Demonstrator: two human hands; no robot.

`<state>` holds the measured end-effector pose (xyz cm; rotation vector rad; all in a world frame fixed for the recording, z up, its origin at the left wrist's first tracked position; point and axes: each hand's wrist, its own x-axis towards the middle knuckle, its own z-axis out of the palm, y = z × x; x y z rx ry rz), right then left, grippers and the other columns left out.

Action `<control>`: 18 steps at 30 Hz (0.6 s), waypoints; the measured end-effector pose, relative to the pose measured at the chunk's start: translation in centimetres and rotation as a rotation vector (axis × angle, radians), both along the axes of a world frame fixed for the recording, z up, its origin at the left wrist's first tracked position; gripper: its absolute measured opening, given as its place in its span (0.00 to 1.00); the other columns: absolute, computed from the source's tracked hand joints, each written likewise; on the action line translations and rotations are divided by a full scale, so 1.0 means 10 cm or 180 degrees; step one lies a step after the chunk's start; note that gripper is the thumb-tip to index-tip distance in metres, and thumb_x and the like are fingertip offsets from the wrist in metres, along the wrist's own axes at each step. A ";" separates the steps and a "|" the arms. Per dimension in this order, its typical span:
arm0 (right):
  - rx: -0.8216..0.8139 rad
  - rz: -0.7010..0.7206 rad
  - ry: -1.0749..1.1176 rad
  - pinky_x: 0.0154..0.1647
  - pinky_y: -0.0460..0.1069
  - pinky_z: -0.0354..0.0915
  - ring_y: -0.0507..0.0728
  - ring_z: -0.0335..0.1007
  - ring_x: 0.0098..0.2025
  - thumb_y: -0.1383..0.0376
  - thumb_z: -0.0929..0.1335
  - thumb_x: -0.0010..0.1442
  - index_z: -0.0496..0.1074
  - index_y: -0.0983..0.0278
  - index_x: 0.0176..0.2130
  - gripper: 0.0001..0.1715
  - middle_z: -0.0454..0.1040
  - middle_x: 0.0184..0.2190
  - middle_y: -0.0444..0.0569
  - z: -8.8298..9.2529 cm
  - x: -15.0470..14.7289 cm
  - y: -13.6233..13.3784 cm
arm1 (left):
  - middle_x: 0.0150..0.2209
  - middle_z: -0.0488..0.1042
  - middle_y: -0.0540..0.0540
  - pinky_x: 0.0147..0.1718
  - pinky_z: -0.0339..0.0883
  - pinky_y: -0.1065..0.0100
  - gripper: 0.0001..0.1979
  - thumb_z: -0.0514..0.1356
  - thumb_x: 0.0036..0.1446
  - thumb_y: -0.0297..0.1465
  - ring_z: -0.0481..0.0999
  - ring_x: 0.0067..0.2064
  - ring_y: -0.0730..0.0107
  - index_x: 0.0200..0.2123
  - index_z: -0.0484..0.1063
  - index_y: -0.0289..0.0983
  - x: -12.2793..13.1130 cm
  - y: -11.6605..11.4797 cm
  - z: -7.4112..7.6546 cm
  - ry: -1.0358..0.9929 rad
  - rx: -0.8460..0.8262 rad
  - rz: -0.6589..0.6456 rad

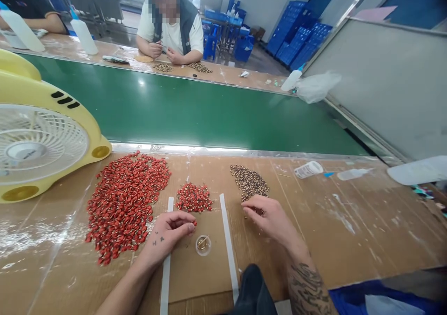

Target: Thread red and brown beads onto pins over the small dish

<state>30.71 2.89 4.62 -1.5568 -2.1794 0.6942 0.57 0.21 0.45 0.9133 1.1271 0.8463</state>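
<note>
My left hand [171, 233] rests on a cardboard sheet [199, 277], its fingers curled closed, with a small red part [194, 222] at the fingertips. To its left lies a large heap of red parts [124, 203], and a smaller red heap [193, 198] sits just above the hand. My right hand [268, 217] hovers at the lower edge of a brown speckled heap of small parts [249, 182], its fingers and thumb drawn together. Whatever lies under those fingers is hidden. Between my hands stands a small clear round dish [203, 244] with gold-coloured pieces inside.
A yellow fan [38, 138] stands at the left, beyond the heaps. A green conveyor belt [174, 112] runs behind the bench. Across it, a co-worker [171, 26] handles small items at another bench. White strips, plastic bottles and stacked blue crates stand around.
</note>
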 end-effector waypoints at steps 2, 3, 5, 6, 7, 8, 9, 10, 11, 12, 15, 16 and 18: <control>-0.0148 0.0041 -0.0326 0.38 0.49 0.65 0.56 0.72 0.36 0.69 0.67 0.63 0.78 0.62 0.37 0.09 0.76 0.34 0.47 -0.02 0.11 -0.05 | 0.25 0.80 0.48 0.30 0.68 0.72 0.05 0.68 0.49 0.30 0.77 0.29 0.69 0.31 0.80 0.35 0.00 0.00 0.01 -0.0022 0.0010 -0.0021; -0.0198 0.0058 -0.0452 0.39 0.50 0.66 0.56 0.72 0.36 0.70 0.67 0.63 0.78 0.62 0.36 0.09 0.76 0.33 0.47 -0.04 0.14 -0.08 | 0.25 0.80 0.48 0.30 0.68 0.72 0.05 0.68 0.49 0.30 0.77 0.29 0.69 0.31 0.80 0.35 0.00 0.00 0.01 -0.0034 0.0009 -0.0014; -0.0258 0.0052 -0.0609 0.38 0.50 0.66 0.56 0.72 0.36 0.70 0.67 0.62 0.78 0.62 0.36 0.08 0.76 0.32 0.47 -0.10 0.14 -0.14 | 0.26 0.80 0.48 0.30 0.68 0.72 0.06 0.68 0.48 0.30 0.77 0.29 0.69 0.31 0.80 0.36 0.00 0.00 0.01 -0.0051 0.0007 0.0007; -0.0259 0.0028 -0.0641 0.37 0.50 0.66 0.57 0.72 0.35 0.69 0.67 0.62 0.78 0.62 0.37 0.08 0.75 0.32 0.47 -0.13 0.13 -0.17 | 0.26 0.80 0.48 0.30 0.68 0.72 0.06 0.68 0.48 0.30 0.77 0.29 0.69 0.31 0.80 0.36 0.00 -0.01 0.01 -0.0057 0.0012 0.0011; -0.0231 -0.0002 -0.0646 0.37 0.50 0.66 0.57 0.73 0.35 0.69 0.67 0.62 0.78 0.62 0.37 0.08 0.76 0.32 0.47 -0.17 0.12 -0.19 | 0.26 0.80 0.48 0.30 0.67 0.72 0.06 0.68 0.48 0.31 0.77 0.29 0.69 0.31 0.80 0.36 0.01 -0.01 0.00 -0.0061 0.0016 0.0014; -0.0178 -0.0031 -0.0630 0.37 0.50 0.67 0.57 0.73 0.35 0.69 0.67 0.62 0.78 0.62 0.37 0.09 0.76 0.32 0.47 -0.20 0.10 -0.20 | 0.26 0.80 0.48 0.30 0.67 0.72 0.06 0.68 0.48 0.31 0.77 0.29 0.69 0.31 0.80 0.36 0.01 -0.01 0.00 -0.0062 0.0023 0.0014; -0.0108 -0.0052 -0.0600 0.37 0.50 0.67 0.57 0.73 0.35 0.69 0.66 0.63 0.78 0.62 0.36 0.09 0.76 0.32 0.47 -0.23 0.09 -0.21 | 0.26 0.80 0.48 0.30 0.67 0.72 0.06 0.68 0.48 0.30 0.77 0.29 0.69 0.31 0.80 0.36 0.01 -0.01 0.00 -0.0061 0.0033 0.0013; -0.0032 -0.0058 -0.0565 0.37 0.50 0.68 0.57 0.73 0.35 0.68 0.66 0.63 0.78 0.62 0.35 0.10 0.76 0.32 0.48 -0.25 0.08 -0.22 | 0.26 0.80 0.49 0.30 0.67 0.72 0.05 0.68 0.48 0.30 0.76 0.29 0.69 0.31 0.80 0.36 0.01 -0.02 0.00 -0.0063 0.0047 0.0019; 0.0034 -0.0042 -0.0529 0.38 0.50 0.68 0.57 0.74 0.35 0.68 0.66 0.63 0.78 0.63 0.34 0.11 0.77 0.32 0.48 -0.26 0.07 -0.22 | 0.26 0.80 0.49 0.30 0.67 0.72 0.05 0.68 0.48 0.30 0.76 0.29 0.70 0.31 0.80 0.36 0.01 -0.02 0.00 -0.0064 0.0061 0.0030; 0.0082 -0.0009 -0.0488 0.38 0.50 0.68 0.57 0.74 0.35 0.67 0.66 0.64 0.78 0.63 0.34 0.11 0.77 0.32 0.49 -0.27 0.07 -0.22 | 0.26 0.80 0.49 0.30 0.67 0.72 0.06 0.68 0.48 0.30 0.76 0.29 0.70 0.31 0.80 0.36 0.01 -0.02 0.00 -0.0068 0.0076 0.0046; 0.0149 0.0013 -0.0214 0.36 0.50 0.69 0.57 0.74 0.34 0.66 0.66 0.64 0.77 0.63 0.34 0.11 0.78 0.32 0.49 -0.24 0.00 -0.23 | 0.25 0.79 0.49 0.29 0.66 0.73 0.06 0.68 0.47 0.29 0.75 0.28 0.71 0.31 0.80 0.35 0.01 -0.02 0.00 -0.0107 0.0105 0.0076; 0.0152 -0.0018 -0.0055 0.36 0.50 0.69 0.57 0.75 0.33 0.65 0.66 0.65 0.77 0.62 0.35 0.10 0.79 0.32 0.49 -0.22 -0.05 -0.23 | 0.25 0.79 0.49 0.29 0.66 0.73 0.06 0.69 0.47 0.29 0.75 0.28 0.71 0.31 0.80 0.35 0.01 -0.03 0.01 -0.0139 0.0106 0.0077; 0.0136 -0.0039 0.0337 0.36 0.50 0.69 0.57 0.75 0.33 0.65 0.67 0.64 0.78 0.62 0.35 0.09 0.80 0.32 0.48 -0.16 -0.21 -0.23 | 0.25 0.80 0.48 0.29 0.66 0.73 0.06 0.69 0.47 0.29 0.76 0.28 0.71 0.31 0.80 0.34 0.01 -0.03 0.02 -0.0219 0.0097 0.0080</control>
